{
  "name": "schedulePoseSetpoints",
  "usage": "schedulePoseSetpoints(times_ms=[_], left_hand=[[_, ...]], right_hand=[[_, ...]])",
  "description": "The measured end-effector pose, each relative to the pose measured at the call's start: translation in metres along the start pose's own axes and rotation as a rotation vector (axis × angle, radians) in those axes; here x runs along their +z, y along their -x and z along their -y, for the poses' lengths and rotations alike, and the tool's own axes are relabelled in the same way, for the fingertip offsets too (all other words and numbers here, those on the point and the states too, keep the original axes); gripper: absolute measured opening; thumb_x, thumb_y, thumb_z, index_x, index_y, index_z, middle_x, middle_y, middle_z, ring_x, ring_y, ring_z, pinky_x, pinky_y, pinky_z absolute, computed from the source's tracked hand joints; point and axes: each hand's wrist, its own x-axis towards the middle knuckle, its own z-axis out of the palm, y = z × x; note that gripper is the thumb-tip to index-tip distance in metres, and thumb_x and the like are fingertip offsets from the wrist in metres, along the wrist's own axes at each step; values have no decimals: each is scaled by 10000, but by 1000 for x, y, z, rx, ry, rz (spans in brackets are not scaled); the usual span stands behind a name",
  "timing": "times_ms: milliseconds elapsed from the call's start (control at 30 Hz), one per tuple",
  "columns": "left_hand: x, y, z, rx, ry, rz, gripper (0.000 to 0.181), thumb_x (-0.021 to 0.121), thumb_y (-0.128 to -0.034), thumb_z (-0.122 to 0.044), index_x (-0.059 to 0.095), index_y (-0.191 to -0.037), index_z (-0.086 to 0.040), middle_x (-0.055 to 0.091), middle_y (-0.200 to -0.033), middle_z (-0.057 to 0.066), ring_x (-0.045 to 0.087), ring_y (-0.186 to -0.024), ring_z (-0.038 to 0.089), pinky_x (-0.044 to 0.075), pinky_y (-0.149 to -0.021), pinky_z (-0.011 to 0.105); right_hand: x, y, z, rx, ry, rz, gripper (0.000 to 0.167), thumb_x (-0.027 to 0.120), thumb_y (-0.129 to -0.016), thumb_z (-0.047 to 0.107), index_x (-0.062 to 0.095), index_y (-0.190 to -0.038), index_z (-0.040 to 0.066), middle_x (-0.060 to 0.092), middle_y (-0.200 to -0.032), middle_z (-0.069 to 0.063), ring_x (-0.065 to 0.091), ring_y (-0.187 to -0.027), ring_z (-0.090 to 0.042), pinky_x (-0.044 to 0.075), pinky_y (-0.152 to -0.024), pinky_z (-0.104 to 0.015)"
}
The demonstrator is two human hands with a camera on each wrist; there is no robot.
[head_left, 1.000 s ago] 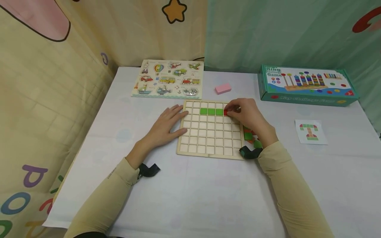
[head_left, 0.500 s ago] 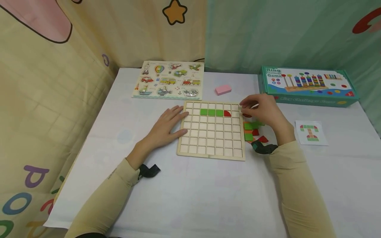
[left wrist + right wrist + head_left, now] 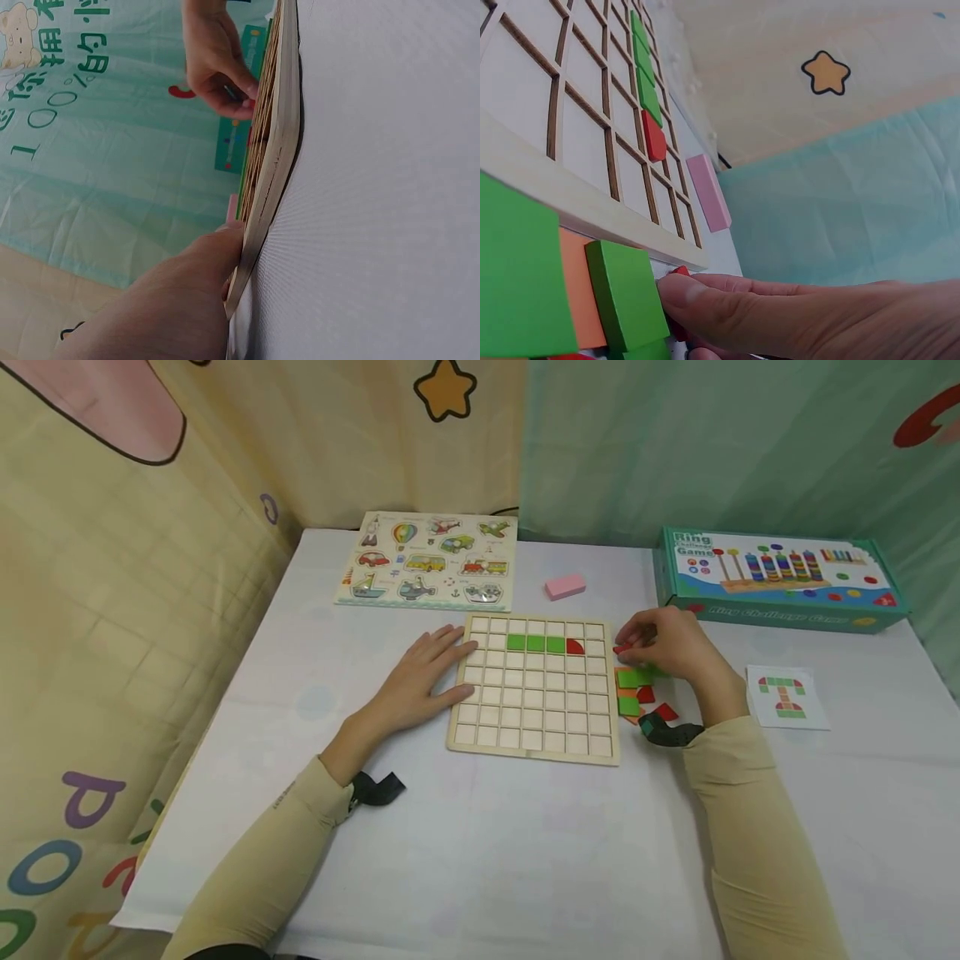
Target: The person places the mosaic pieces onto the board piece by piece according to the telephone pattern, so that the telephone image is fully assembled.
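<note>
Right of the grid board, the right hand pinches a red tile, probably light, stiff, best gripped by its edges; the left hand, fingers extended, touches the board.

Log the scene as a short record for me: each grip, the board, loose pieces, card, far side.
Left grip: touching the board's left edge
Right grip: pinching a red piece, right of the board
Board: three green squares in a row, red quarter-round at their right end
Loose pieces: green, orange and red, right of the board
Card: right of the loose pieces
Far side: picture puzzle, pink block, game box
</note>
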Motion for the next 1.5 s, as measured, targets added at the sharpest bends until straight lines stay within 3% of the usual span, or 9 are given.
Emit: schedulePoseSetpoints(times_ms=[167,400,533,767,900,1033,1267,1433,1500], left_hand=[[-2,-1,-2,-4,-2,10,693,654,-1029,-448,429,-1620,-164,278,-1741,97,158,-1643,274,47,-1360,434],[-2,-2,-2,3,-9,-1,692,651,-1028,-451,429,-1619,-165,285,-1738,103,167,-1640,284,57,-1360,445],[-1,-1,0,-5,-6,5,691,650,-1029,-449,428,-1620,-166,279,-1740,101,160,-1642,282,46,-1361,436],[0,0,1,-1,-3,-7,685,646,-1031,-451,434,-1617,-164,288,-1737,105,160,-1642,282,56,-1360,440],[0,0,2,-3,2,-2,681,643,-1034,-451,435,-1616,-166,286,-1737,102,157,-1643,284,66,-1358,456],[-1,0,1,7,10,-1,677,640,-1039,-450,432,-1619,-171,292,-1736,99,167,-1640,285,77,-1357,472],[1,-2,2,13,-11,-1,684,629,-1038,-476,425,-1622,-183,278,-1743,78,165,-1641,273,69,-1358,459],[0,-1,2,3,-13,0,683,636,-1035,-471,428,-1622,-189,281,-1742,76,165,-1642,270,73,-1358,461],[0,0,2,-3,-10,5,686,636,-1035,-475,425,-1624,-194,278,-1743,75,159,-1643,266,68,-1359,457]], right_hand=[[0,1,-3,3,-7,-4,216,817,-938,181,760,-1071,20,677,-940,-129,582,-895,-286,490,-730,-343],[-1,2,4,-36,-45,-73,172,777,-970,159,757,-1096,45,706,-1033,-162,586,-968,-298,488,-801,-373],[5,0,23,-79,-90,-114,171,758,-987,167,793,-1116,61,742,-1041,-161,606,-978,-299,486,-798,-379],[34,-18,72,-176,-145,-193,94,811,-940,142,796,-963,52,770,-896,-130,704,-844,-275,520,-729,-339],[54,-33,97,-229,-201,-187,79,807,-942,126,791,-959,50,781,-906,-133,743,-823,-275,567,-740,-346],[72,-47,112,-271,-244,-131,66,779,-963,101,788,-982,38,785,-938,-137,749,-847,-266,596,-786,-380],[85,-57,120,-294,-186,-99,44,785,-958,93,808,-968,56,792,-929,-110,740,-857,-239,595,-793,-379],[87,-56,121,-322,-89,-109,74,794,-955,115,838,-988,65,776,-989,-123,695,-887,-268,566,-792,-407],[88,-57,119,-342,-41,-106,91,801,-950,124,849,-1011,77,776,-1034,-119,676,-951,-278,549,-850,-422]])
